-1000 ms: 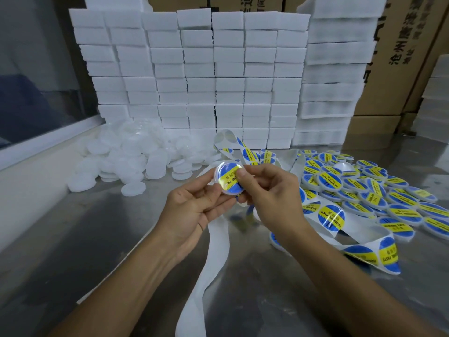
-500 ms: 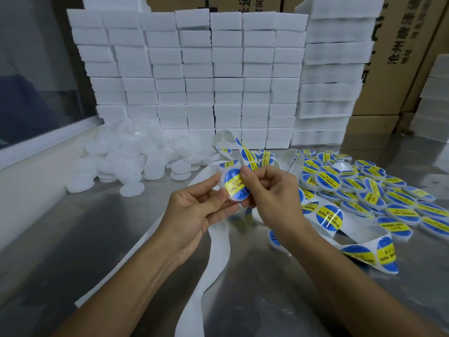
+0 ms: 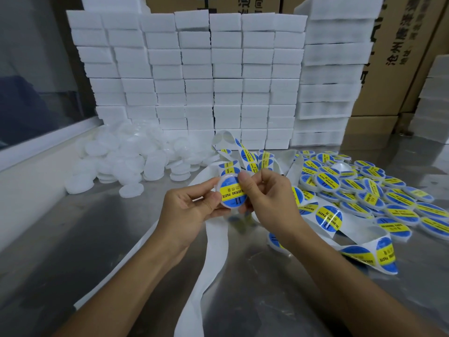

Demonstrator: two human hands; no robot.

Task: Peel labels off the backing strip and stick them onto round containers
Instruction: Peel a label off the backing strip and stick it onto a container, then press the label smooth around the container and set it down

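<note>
Sticking step: left hand point(image 3: 187, 210) pinches round container point(image 3: 230, 192) by its rim, above the surface point(image 3: 73, 239); right hand point(image 3: 264, 198) thumb presses the blue-yellow label point(image 3: 232, 193) flat; next likely: add to labelled pile point(image 3: 364, 190), take blank container point(image 3: 131, 190).

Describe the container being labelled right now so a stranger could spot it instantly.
Start at the white block wall, then drop to the steel table. The round container is off the table, between the left hand and right hand. It is the only labelled one held up; the others lie in the pile.
</note>
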